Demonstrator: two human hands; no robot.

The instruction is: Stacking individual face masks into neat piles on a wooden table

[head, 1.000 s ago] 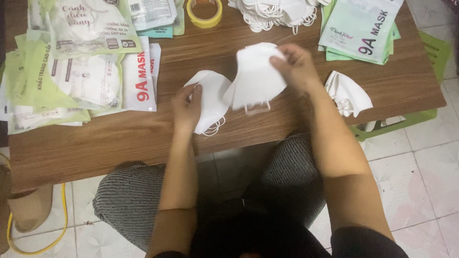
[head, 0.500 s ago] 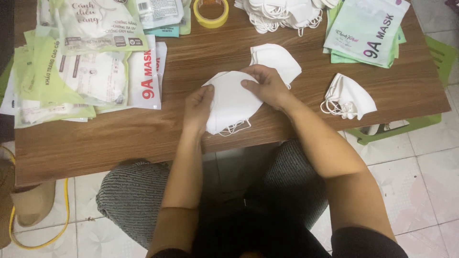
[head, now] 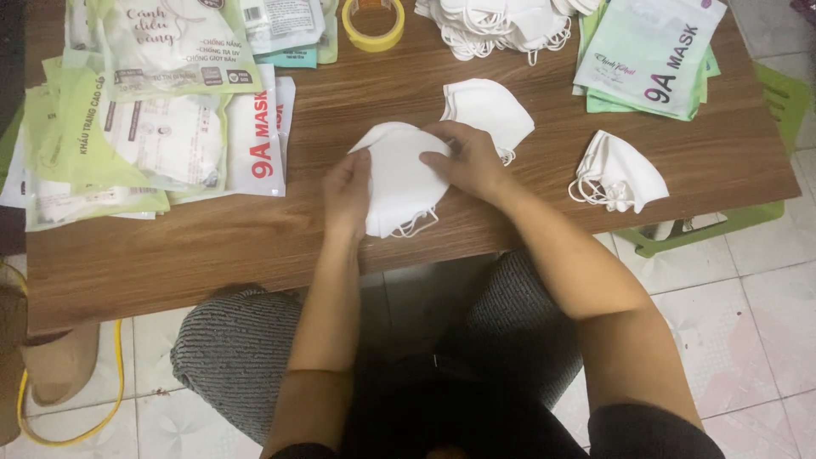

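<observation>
Both hands, left hand (head: pixel 347 189) and right hand (head: pixel 469 160), press flat, unclenched, on white face mask (head: pixel 399 177) on table (head: pixel 212 246); align edges squarely.

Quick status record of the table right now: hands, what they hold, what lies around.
left hand: on the left edge of the white mask stack, flat on the wooden table
right hand: pressing on the stack's right side
behind the stack: single white mask
right: loose mask, green mask packets
left: filled packets
far edge: tape roll, mask pile
</observation>
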